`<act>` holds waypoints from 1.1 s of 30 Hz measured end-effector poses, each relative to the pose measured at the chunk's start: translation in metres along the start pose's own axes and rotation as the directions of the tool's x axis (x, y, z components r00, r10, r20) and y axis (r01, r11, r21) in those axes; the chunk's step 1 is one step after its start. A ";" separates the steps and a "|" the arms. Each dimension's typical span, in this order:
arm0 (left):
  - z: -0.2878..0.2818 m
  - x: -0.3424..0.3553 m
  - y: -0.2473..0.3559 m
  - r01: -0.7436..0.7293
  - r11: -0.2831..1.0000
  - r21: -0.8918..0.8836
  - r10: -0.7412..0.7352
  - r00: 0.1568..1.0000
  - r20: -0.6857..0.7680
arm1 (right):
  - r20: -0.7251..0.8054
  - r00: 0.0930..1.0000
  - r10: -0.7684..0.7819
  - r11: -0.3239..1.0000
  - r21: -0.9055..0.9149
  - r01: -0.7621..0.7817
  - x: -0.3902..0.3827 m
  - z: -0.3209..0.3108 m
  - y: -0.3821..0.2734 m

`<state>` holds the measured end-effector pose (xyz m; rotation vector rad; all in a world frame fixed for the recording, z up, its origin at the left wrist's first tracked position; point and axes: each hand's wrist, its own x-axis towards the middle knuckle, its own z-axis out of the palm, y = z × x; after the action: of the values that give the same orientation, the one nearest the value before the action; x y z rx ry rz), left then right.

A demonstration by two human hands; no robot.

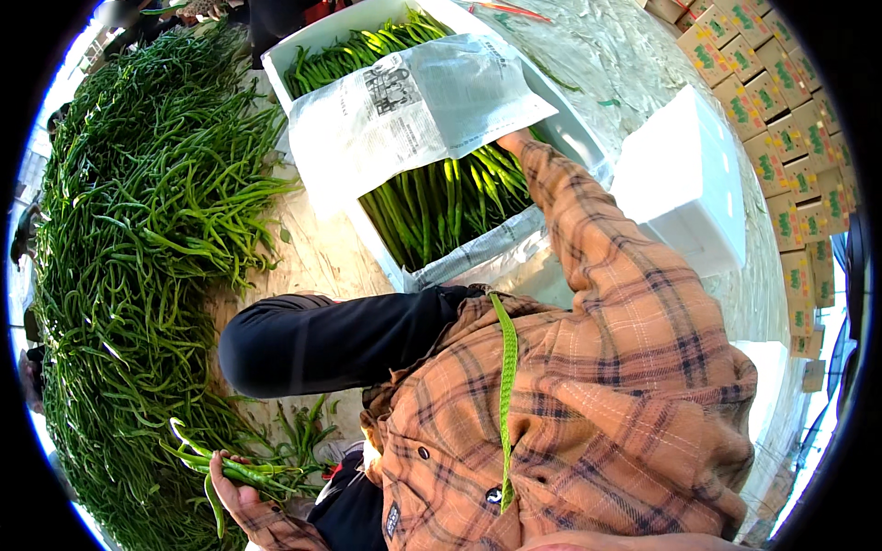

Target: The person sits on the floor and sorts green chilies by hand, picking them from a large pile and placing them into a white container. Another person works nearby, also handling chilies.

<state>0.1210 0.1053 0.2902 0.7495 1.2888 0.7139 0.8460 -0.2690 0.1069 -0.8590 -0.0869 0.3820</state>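
My left hand (234, 487) is closed around several long green chillies (260, 474) at the lower left, beside a large heap (147, 202) of similar chillies. My right hand (514, 140) reaches to the right edge of the printed paper sheet (418, 106) lying over a white foam box (597, 161); its fingers are hidden by the paper. Rows of lighter green chillies (432, 207) show in the box above and below the sheet. Paper also lines the box's near side.
A white foam block or box (671, 184) stands to the right, with stacked cartons (763, 129) along the right rim. My bent leg (331, 344) lies on the pale floor (308, 230) between heap and box. Parts of other people (266, 28) show at the top and left edges.
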 end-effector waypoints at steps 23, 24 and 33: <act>0.025 0.016 -0.027 0.136 0.989 -0.056 -0.120 0.967 0.223 | -0.277 0.941 -0.194 0.563 -0.817 -0.125 -0.058 0.028 -0.199; 0.027 0.009 -0.026 0.114 0.990 -0.083 -0.092 0.968 0.235 | -0.276 0.961 0.029 0.702 -0.679 -0.216 -0.063 0.043 -0.207; 0.069 -0.013 -0.010 0.088 0.984 -0.157 0.013 0.833 0.553 | 0.544 0.526 0.653 0.739 -0.306 -0.601 -0.125 0.259 -0.088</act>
<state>0.1879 0.0829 0.2981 0.7137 0.6964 0.5145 0.6968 -0.1799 0.3525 -0.7889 -0.4213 1.3795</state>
